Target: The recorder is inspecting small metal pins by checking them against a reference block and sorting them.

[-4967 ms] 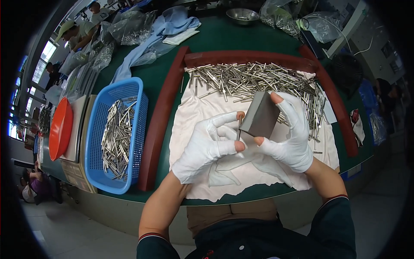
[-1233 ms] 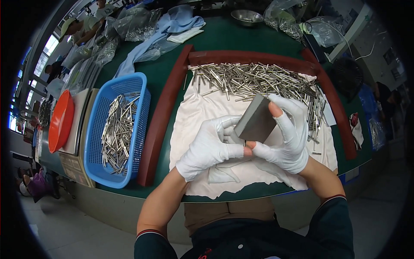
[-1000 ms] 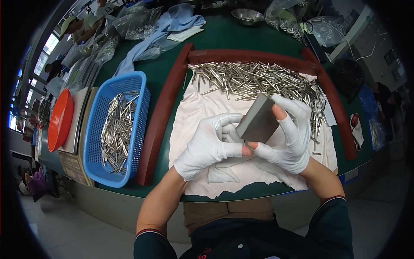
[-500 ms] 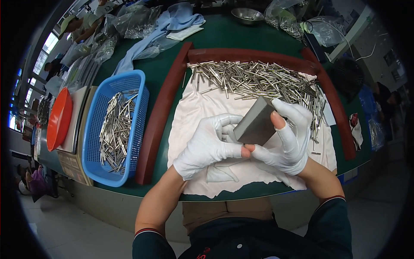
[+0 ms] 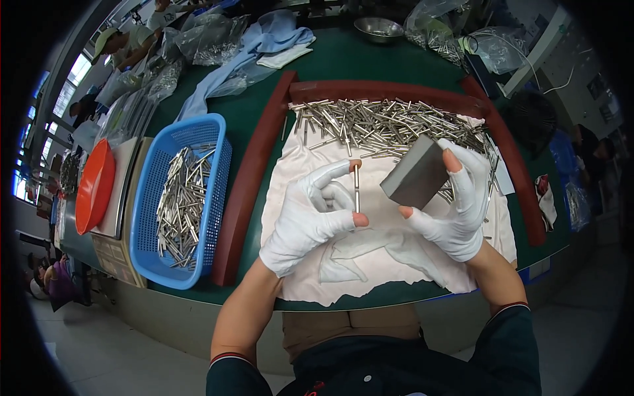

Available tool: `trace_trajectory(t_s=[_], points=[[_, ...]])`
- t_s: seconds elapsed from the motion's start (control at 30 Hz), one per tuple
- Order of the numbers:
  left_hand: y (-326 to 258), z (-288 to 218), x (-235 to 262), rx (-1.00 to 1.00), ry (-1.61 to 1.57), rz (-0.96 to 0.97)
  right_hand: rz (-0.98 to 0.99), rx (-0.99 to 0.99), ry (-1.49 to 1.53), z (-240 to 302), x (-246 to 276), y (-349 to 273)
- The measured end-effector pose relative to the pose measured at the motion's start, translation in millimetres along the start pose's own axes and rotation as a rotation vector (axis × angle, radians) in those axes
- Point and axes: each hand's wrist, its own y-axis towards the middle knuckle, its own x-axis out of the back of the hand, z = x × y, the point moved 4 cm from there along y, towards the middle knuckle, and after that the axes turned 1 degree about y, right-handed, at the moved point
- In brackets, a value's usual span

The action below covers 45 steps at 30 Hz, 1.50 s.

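My left hand (image 5: 309, 214), in a white glove with bare fingertips, pinches a slim metal pin (image 5: 357, 188) upright by its two ends between thumb and forefinger. A dark grey rectangular block (image 5: 417, 177) is gripped in my right hand (image 5: 459, 208), gloved the same way, just right of the pin and apart from it. Beneath both hands lies a pale cloth (image 5: 284, 191) with a crumpled white cloth (image 5: 389, 247) on it. Beyond the block spreads a heap of similar metal pins (image 5: 389, 125), partly hidden behind my right hand.
Dark red rails (image 5: 247, 191) border the cloth on the left, back and right. To the left stands a blue plastic basket (image 5: 140, 231) of pins, beside an orange-red tray (image 5: 94, 187). A metal bowl (image 5: 378, 28) and filled plastic bags (image 5: 211, 39) sit farther back.
My hands have separated. The block has moved right and away from my left hand, and the pin now shows between my left fingertips.
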Motion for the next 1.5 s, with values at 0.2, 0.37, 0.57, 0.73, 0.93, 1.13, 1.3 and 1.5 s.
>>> trace_trajectory(t_s=[0.2, 0.37, 0.57, 0.73, 0.93, 1.13, 1.3, 1.5], points=[[3, 3, -6, -0.021, 0.009, 0.031, -0.080, -0.006, 0.001, 1, 1, -1], [1, 0, -7, 0.029, 0.039, 0.026, -0.097, 0.050, -0.025, 4, -2, -3], [2, 3, -5, -0.025, 0.056, 0.035, -0.113, 0.106, -0.002, 7, -6, -6], [1, 3, -9, 0.015, 0.006, 0.074, -0.110, 0.099, 0.002, 9, -6, -5], [1, 0, -21, 0.076, -0.072, 0.096, -0.077, 0.105, 0.024, 13, -11, 1], [2, 2, -24, 0.123, -0.045, 0.146, -0.045, 0.093, 0.049, 15, -8, 1], [0, 3, -9, 0.058, -0.088, 0.105, -0.048, 0.083, 0.027, 14, -8, -3], [1, 9, -12, 0.105, -0.011, 0.117, -0.044, 0.060, 0.044, 15, -9, -1]])
